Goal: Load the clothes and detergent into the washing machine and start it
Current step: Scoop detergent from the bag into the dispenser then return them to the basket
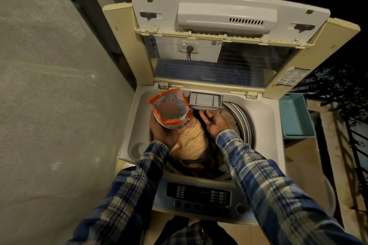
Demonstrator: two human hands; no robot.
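A top-loading washing machine [133, 125] stands with its lid [219, 61] raised. Clothes [194, 141] fill the drum, a yellow garment lying over dark ones. My left hand [165, 133] grips an open orange and white detergent pouch [169, 105] from below, upright over the drum's left rim. The grey detergent drawer [206, 100] is pulled out at the back of the opening. My right hand [216, 123] reaches over the drum and its fingertips pinch the drawer's front lip. The control panel [199, 195] lies at the near edge, between my sleeves.
A teal plastic basket [294, 115] sits to the right of the machine. A rough wall [49, 85] runs close along the left. On the far right, a dark railing [356, 145] stands in front of foliage. A plug in a wall socket [189, 47] shows through the lid's glass.
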